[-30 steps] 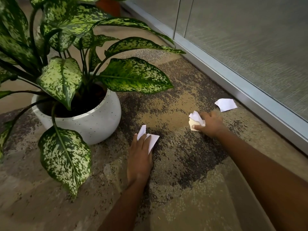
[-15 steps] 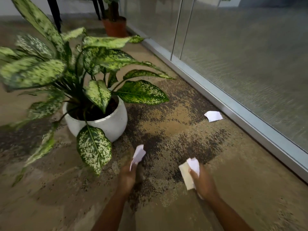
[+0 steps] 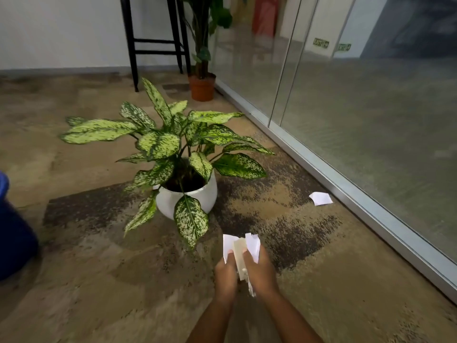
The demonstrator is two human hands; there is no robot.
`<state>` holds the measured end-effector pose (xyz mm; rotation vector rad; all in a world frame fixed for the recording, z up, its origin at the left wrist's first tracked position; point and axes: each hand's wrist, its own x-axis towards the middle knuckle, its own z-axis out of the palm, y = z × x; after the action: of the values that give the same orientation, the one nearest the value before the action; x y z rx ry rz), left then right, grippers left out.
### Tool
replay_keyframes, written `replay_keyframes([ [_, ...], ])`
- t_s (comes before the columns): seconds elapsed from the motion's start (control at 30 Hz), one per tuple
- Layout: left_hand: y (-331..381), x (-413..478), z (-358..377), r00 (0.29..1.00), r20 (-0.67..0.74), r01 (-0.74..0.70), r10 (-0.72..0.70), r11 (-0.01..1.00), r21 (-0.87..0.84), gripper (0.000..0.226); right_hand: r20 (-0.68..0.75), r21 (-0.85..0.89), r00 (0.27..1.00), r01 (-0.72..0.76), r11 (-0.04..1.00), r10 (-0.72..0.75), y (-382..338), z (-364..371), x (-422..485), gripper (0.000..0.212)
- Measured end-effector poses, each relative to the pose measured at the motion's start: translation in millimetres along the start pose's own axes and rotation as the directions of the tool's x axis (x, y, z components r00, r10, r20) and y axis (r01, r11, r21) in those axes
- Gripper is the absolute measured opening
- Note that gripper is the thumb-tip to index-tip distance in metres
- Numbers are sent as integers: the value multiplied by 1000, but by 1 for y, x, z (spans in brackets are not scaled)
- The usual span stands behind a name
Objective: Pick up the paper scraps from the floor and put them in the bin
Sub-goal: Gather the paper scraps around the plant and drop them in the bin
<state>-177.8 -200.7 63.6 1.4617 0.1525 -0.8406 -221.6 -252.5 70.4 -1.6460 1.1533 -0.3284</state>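
Note:
My left hand [image 3: 225,276] and my right hand [image 3: 259,271] are side by side above the carpet, low in the middle of the view. Together they pinch a small bunch of white and cream paper scraps [image 3: 241,245] that stick up between the fingers. One more white paper scrap [image 3: 320,198] lies on the carpet to the right, close to the metal rail of the glass wall. At the left edge a dark blue rounded shape [image 3: 12,231] shows; I cannot tell whether it is the bin.
A speckled green plant in a white pot [image 3: 188,198] stands just ahead and left of my hands. Behind it are a terracotta pot [image 3: 202,88] and black stool legs [image 3: 134,45]. A glass wall with a metal rail [image 3: 346,191] runs along the right.
My hands have lifted off the carpet and come together, joining the scraps into one bunch. The view has pulled back and up, so the plant looks smaller.

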Motion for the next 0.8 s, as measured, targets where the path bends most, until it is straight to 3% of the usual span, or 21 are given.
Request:
replay_keyframes([
  [0.23, 36, -54, -15, 997, 77, -16, 30, 984, -175, 40, 30, -252, 998, 65, 965, -59, -45, 9, -37, 40],
  [0.47, 67, -100, -59, 924, 376, 254, -71, 848, -465, 41, 122, -398, 990, 113, 910, -69, -67, 34, -75, 43],
  [0.7, 83, -96, -124, 962, 257, 217, -89, 821, -529, 36, 226, -275, 971, 134, 952, -71, -98, 90, -112, 47],
  [0.8, 93, -84, -155, 991, 99, 131, -91, 825, -549, 20, 336, -308, 936, 216, 926, -107, -115, 117, -118, 44],
])
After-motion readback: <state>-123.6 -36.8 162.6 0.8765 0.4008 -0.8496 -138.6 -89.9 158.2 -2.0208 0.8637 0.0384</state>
